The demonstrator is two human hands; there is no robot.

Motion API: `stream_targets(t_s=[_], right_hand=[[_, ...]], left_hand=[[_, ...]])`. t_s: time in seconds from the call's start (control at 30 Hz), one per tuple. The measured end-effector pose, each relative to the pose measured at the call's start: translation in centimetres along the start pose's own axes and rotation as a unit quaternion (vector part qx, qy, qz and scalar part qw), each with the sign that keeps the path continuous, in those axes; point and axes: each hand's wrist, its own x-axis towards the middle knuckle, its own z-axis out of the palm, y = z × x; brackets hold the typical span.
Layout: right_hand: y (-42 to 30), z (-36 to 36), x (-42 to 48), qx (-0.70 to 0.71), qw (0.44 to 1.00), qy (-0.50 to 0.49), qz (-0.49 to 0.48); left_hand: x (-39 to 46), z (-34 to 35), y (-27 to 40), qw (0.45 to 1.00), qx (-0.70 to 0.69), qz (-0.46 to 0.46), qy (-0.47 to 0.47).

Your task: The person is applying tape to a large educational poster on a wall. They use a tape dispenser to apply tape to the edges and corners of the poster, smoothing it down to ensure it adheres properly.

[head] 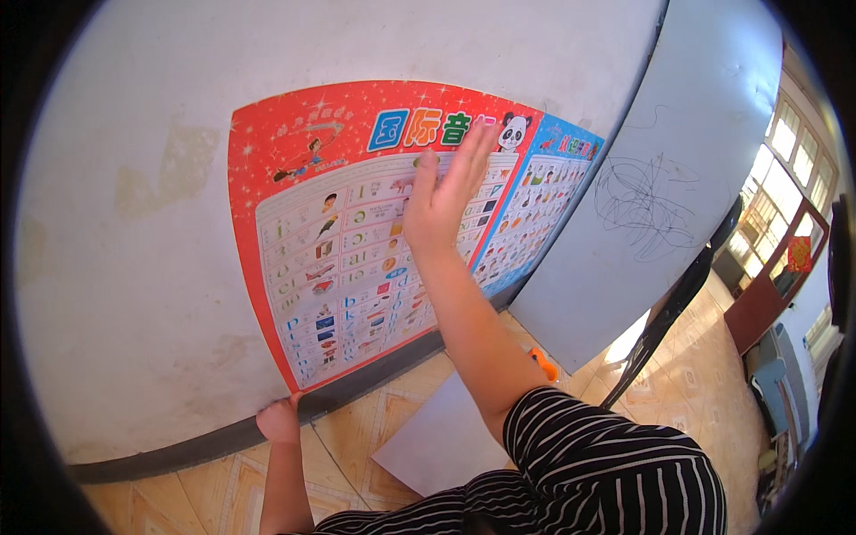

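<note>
A red-bordered learning poster with small pictures and letters lies against the white wall, its bottom edge along the dark grey baseboard. My right hand rests on its upper right part with the palm towards the sheet, fingers extended and thumb apart, covering some of the heading and picture grid. At the poster's lower left corner is my left hand, curled up, its fingertips on the corner. A blue-bordered poster stands directly to the right, its left edge meeting the red one.
A scribbled pale panel juts out at the right of the posters. On the tiled floor lies a white sheet, partly behind my right arm. An orange object sits near the panel's foot. A red-brown door stands farther right.
</note>
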Motion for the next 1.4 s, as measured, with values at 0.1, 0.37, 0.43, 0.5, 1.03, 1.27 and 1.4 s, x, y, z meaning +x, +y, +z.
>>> stream_targets(t_s=[0.1, 0.37, 0.43, 0.5, 1.03, 1.27, 1.4], right_hand=[[-2.4, -0.2, 5.7, 0.037, 0.986, -0.054, -0.152], [-4.4, -4.5, 13.3, 0.025, 0.936, -0.260, -0.235], [0.3, -6.0, 14.9, 0.050, 0.980, -0.174, -0.082], [6.1, -9.2, 16.5, 0.071, 0.979, -0.094, 0.169], [15.7, -10.6, 10.5, 0.139, 0.866, -0.162, 0.452], [17.0, -11.7, 8.8, 0.186, 0.868, -0.169, 0.429], [16.8, -13.7, 6.3, 0.209, 0.844, -0.218, 0.444]], left_hand=[[0.1, 0.4, 0.6, 1.000, -0.013, 0.004, 0.007], [0.4, -0.6, 0.1, 0.997, -0.030, -0.033, -0.065], [0.7, -1.1, 0.3, 0.996, -0.030, -0.038, -0.069], [0.4, -1.3, 1.1, 0.995, -0.032, -0.040, -0.091], [1.0, -1.9, -0.1, 0.978, -0.063, -0.040, -0.193], [8.3, -20.0, -2.3, 0.895, -0.435, -0.044, -0.092], [11.5, -35.9, 3.3, 0.788, -0.590, -0.003, 0.176]])
